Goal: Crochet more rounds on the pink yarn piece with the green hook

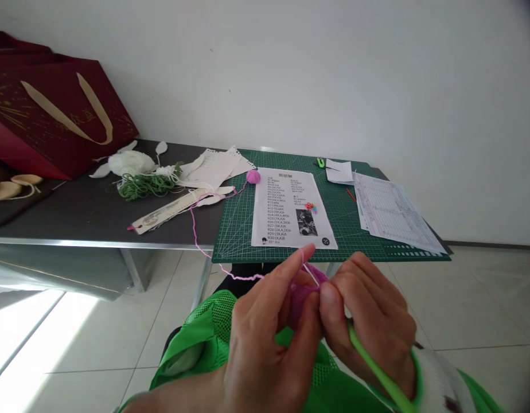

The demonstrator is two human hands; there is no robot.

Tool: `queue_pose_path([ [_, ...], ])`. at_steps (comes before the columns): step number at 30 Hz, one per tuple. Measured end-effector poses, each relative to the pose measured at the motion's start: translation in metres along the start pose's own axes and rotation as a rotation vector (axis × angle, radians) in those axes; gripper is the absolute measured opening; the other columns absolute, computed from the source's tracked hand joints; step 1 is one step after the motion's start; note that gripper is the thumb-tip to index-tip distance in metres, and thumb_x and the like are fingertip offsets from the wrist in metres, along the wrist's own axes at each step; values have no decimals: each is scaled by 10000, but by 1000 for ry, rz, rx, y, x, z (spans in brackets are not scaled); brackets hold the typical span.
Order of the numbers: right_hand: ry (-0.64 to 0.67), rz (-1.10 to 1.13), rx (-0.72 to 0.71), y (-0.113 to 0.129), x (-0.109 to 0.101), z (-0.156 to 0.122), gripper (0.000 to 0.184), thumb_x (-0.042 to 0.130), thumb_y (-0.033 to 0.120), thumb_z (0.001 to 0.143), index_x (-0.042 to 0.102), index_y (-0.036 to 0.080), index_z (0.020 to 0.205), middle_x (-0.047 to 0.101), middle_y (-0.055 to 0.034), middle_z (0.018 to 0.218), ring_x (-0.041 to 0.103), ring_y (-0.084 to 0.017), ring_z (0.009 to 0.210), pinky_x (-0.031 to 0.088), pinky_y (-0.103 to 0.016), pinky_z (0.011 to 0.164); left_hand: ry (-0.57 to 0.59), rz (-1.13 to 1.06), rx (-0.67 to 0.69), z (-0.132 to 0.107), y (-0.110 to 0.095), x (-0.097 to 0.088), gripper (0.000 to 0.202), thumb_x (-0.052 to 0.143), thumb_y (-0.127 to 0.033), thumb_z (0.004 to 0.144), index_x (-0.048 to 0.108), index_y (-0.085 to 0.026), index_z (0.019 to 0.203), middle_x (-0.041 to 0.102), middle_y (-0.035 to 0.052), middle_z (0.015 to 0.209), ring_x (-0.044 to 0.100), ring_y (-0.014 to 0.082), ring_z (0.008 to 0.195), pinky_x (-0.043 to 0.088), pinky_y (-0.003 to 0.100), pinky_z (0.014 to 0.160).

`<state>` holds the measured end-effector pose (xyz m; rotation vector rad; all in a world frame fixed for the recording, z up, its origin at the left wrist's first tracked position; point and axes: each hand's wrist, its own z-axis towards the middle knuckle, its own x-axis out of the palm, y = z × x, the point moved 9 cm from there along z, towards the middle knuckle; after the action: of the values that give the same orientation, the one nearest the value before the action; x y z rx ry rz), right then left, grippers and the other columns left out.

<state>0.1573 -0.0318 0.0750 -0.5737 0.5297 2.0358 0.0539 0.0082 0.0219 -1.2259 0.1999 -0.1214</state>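
My left hand (269, 327) pinches a small piece of purple-pink crochet work (300, 301), its index finger raised with the yarn over it. In my right hand (368, 310) is a crochet hook (370, 358) with a green handle; its thin metal shaft reaches into the crochet work near my left fingertip. Pink yarn (196, 235) runs from my left hand over the table edge to a small pink yarn ball (253, 176). Much of the crochet work is hidden behind my fingers.
A printed pattern sheet (273, 229) lies on a green cutting mat (234, 229), with small colourful markers (311, 207) on it. To the right are form sheets (394, 209). Leftward lie a ruler (179, 209), green yarn (147, 186), white yarn (131, 163) and a red gift bag (54, 109).
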Motion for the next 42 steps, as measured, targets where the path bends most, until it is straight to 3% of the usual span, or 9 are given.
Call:
queue_pose_path([
  [3,-163,65,31,-9,5,-14,245,420,102,1007,482,184,785,458,8,654,423,-138,613,368,-325,553,-74,-103,-45,-3,10,2,451,639,-146,950,642,-297,1375,675,-17,812,527,85,593,470,176,560],
  [6,-209,121,20,-12,8,-19,232,389,206,1055,505,174,857,470,10,689,463,-135,635,425,-307,566,-90,-304,-237,-2,29,6,389,698,-261,939,687,-306,1325,663,-11,801,527,88,599,463,180,558],
  [12,-202,229,-40,-6,1,-11,223,450,297,1053,561,134,947,558,-15,732,528,-130,676,540,-291,629,73,-748,-473,3,35,18,361,808,-273,868,759,-342,1218,532,-50,690,431,55,593,385,123,558],
  [16,-136,244,-89,-1,-10,-7,198,492,222,1023,616,84,951,632,-60,738,582,-152,711,553,-300,631,166,-827,-567,4,34,20,401,819,-244,859,746,-300,1249,608,-20,796,459,48,644,394,125,620],
  [20,15,167,-74,1,-20,1,99,553,97,941,651,91,925,701,-54,742,630,-140,713,570,-282,638,217,-862,-575,7,31,21,382,826,-232,851,757,-273,1225,642,-11,831,476,52,660,404,134,636],
  [26,120,172,-83,5,-35,21,183,588,-26,828,658,125,753,670,6,609,591,-84,536,537,-214,529,263,-904,-571,8,28,25,341,821,-196,852,773,-250,1185,635,-17,804,517,53,665,417,121,623],
  [30,74,233,-6,1,-38,18,252,572,1,874,615,142,670,595,11,562,535,-84,539,509,-229,512,254,-910,-575,8,29,24,318,815,-206,859,775,-242,1173,630,-11,798,516,59,671,417,125,630],
  [35,147,361,103,-9,-27,8,213,545,101,961,594,162,763,577,16,607,503,-89,588,499,-254,547,288,-885,-571,9,28,25,330,825,-195,847,780,-236,1171,618,-14,774,490,59,656,400,124,620],
  [42,86,363,105,-12,-30,11,176,511,14,868,572,155,781,516,29,633,479,-85,598,448,-252,523,437,-976,-582,9,25,35,327,805,-172,853,783,-233,1173,652,5,827,561,81,686,454,147,639],
])
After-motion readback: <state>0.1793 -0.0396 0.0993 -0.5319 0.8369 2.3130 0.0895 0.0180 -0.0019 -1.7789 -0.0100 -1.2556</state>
